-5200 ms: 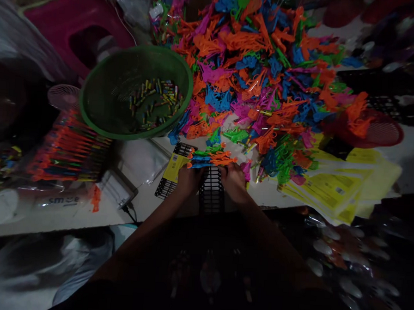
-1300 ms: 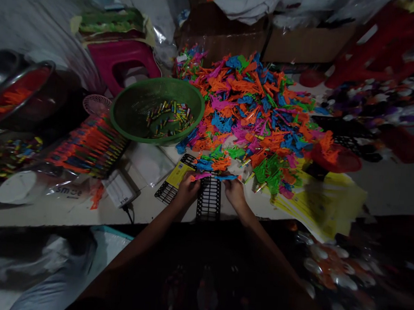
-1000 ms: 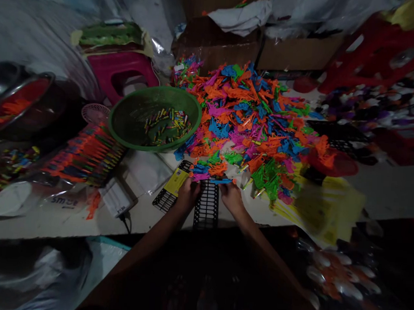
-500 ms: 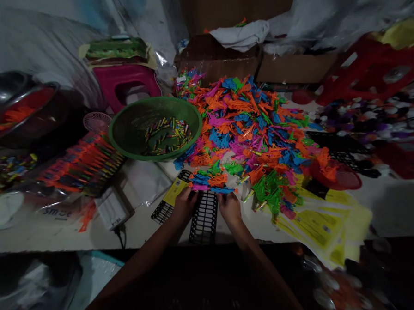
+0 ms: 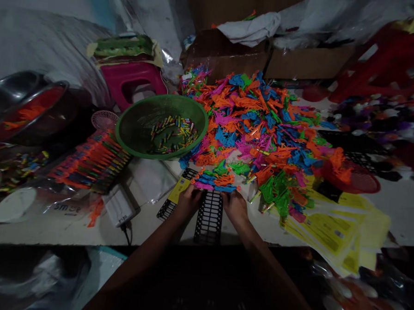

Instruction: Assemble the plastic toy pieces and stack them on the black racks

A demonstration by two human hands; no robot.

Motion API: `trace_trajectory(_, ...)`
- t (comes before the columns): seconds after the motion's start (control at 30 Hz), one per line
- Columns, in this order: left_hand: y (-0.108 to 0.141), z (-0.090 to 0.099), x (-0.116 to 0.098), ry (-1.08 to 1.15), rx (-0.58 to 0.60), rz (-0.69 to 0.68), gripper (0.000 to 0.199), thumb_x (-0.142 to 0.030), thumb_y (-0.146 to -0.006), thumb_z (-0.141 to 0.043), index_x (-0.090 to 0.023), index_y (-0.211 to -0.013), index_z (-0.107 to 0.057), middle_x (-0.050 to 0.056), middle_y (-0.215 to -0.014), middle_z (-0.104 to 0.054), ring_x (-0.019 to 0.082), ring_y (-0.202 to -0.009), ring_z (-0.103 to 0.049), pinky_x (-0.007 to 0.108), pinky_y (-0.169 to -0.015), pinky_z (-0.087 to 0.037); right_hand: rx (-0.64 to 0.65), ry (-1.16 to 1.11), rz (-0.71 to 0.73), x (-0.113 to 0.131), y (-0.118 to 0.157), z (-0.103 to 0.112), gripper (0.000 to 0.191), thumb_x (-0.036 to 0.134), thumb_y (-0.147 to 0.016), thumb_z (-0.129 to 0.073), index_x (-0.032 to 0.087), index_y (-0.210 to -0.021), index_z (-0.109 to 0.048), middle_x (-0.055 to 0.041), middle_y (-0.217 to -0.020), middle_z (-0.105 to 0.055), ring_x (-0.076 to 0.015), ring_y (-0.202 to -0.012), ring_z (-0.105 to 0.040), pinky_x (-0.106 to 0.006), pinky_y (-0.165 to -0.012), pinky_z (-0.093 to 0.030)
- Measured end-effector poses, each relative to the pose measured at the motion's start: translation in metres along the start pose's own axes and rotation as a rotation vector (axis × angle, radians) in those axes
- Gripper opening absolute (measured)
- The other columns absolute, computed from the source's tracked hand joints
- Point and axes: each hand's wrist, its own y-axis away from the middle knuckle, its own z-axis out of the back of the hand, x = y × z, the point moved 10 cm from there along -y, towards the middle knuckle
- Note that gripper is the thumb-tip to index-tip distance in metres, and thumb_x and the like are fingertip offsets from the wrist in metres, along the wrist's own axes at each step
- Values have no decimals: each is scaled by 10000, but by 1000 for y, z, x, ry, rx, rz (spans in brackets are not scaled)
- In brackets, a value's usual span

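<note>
A black slotted plastic rack (image 5: 209, 217) lies lengthwise in front of me. Across its far end sits a row of small colourful plastic toys (image 5: 215, 178), with a pink toy (image 5: 203, 186) and a blue toy (image 5: 226, 189) nearest me. My left hand (image 5: 189, 201) is closed at the left end of this row, fingertips pinched at the pink toy. At the other end, my right hand (image 5: 235, 206) is closed on the blue toy. Both sets of fingertips are partly hidden. A second black rack (image 5: 165, 209) with a yellow card (image 5: 178, 190) lies left of my left hand.
Beyond the racks spreads a big heap of plastic toys (image 5: 250, 115). A green basin (image 5: 138, 137) holds small striped tubes. Filled racks (image 5: 88, 162) and a white power adapter (image 5: 118, 207) lie left; yellow printed sheets (image 5: 342, 227) lie right, near the table's front edge.
The view has shifted a little, so everything sits slightly further right. Both hands stay at the ends of the toy row, with only slight finger movement.
</note>
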Motion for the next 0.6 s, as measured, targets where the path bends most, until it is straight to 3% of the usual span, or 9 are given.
trace_trajectory(0.33, -1, 3, -9, -78, -22, -108, 159, -306, -795, -514, -171, -834, -589, 49, -793, -676, 146, -747, -619, 261, -721, -479, -8, 3, -12, -2, 2, -1, 268, 362, -830, -440, 170, -913, -607, -98, -812, -658, -209, -760, -614, -291, -663, -447)
trace_trajectory(0.6, -2, -3, -16, -55, 71, -174, 151, -216, -804, -495, -176, -920, -584, 34, -840, -660, 124, -767, -606, 247, -732, -477, 111, 54, -62, -3, 2, -5, 349, 401, -854, -399, 131, -931, -605, -144, -852, -657, -241, -782, -624, -302, -638, -437)
